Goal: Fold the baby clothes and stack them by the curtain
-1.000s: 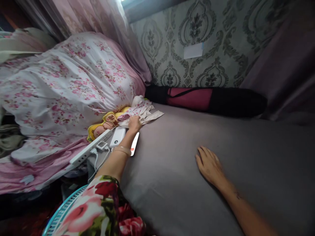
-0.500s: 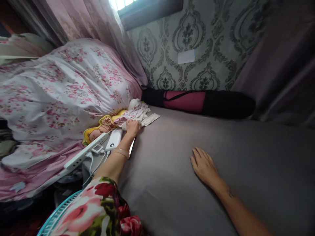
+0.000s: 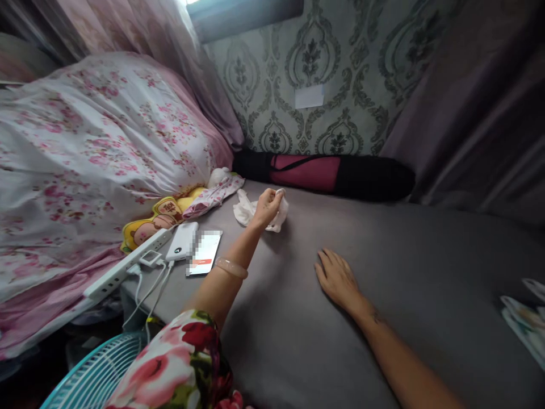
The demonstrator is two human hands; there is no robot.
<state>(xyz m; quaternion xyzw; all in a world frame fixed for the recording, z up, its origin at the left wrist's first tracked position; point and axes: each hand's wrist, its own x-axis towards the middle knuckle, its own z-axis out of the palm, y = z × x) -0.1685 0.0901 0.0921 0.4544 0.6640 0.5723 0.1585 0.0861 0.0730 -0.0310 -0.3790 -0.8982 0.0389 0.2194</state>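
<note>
My left hand [image 3: 267, 207] is closed in a pinch on a thin, crumpled white cloth [image 3: 244, 211], which hangs on both sides of my fingers just above the grey sheet. Its exact kind does not show. My right hand [image 3: 338, 277] rests palm down on the sheet, fingers stretched out and holding nothing. A phone [image 3: 208, 253] with a lit screen lies left of my left forearm. Beyond it, a pink-flowered cloth [image 3: 219, 193] lies against a yellow bear cushion [image 3: 164, 216].
A white power strip [image 3: 128, 264] with cables and a white power bank [image 3: 182, 241] lie along the left side. A turquoise fan [image 3: 96, 369] stands below the bed edge. One long black and pink bag [image 3: 306, 172] lies by the wall. Folded fabric [image 3: 525, 324] is at far right.
My left hand has lifted the white cloth from the pile and moved it right, uncovering the phone. My right hand stays flat on the sheet. The view has shifted slightly right.
</note>
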